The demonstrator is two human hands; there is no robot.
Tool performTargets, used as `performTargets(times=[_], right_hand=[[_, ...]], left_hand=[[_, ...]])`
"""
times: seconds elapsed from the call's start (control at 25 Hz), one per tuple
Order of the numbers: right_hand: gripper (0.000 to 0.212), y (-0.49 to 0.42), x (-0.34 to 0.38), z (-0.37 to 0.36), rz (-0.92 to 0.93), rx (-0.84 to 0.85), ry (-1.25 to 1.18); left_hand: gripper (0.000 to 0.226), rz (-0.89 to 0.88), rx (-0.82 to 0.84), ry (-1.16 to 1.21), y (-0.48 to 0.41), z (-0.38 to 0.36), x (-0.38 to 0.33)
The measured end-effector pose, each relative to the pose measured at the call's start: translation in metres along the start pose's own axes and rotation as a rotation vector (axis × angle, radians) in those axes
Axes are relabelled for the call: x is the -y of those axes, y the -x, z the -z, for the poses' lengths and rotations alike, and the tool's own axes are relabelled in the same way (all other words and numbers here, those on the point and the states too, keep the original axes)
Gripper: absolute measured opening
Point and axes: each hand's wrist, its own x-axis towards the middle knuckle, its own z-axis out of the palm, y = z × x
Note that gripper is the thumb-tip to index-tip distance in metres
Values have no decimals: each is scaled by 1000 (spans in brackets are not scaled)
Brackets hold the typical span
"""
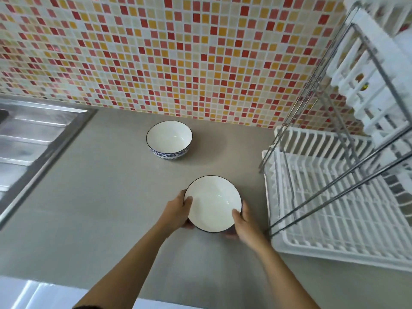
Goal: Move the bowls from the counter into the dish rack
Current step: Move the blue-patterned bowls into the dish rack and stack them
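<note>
Head view. Two bowls are on or over the grey desk. The near bowl sits toward the desk's front edge, just left of the white dish rack that occupies the right end. The far bowl, with a blue pattern on its outer wall, stands alone near the back edge by the tiled wall, well apart from both hands.

The left hand clasps the near bowl's left rim, thumb over the lip and fingers underneath. The right hand does the same on the right rim. Whether the bowl is lifted clear of the desk cannot be told.

Assessment: the step in hand is carrying the near bowl to the rack. Recommended: keep both grips, raise the bowl above the rack's low front wall, pass under the slanted metal frame bars, and set it on the lower grid. Clipping a bar is the main risk.
</note>
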Motion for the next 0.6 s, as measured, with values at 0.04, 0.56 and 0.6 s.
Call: performTargets(times=[0.04,0.56,0.6], right_hand=[[42,2,1,-3,14,5,-25],[56,150,156,14,599,69,-320],[55,163,168,20,680,57,-317]], left_hand=[[35,-26,-5,21,2,1,2],[27,-583,-64,635,144,49,-124],[24,-628,-43,669,157,50,-141]])
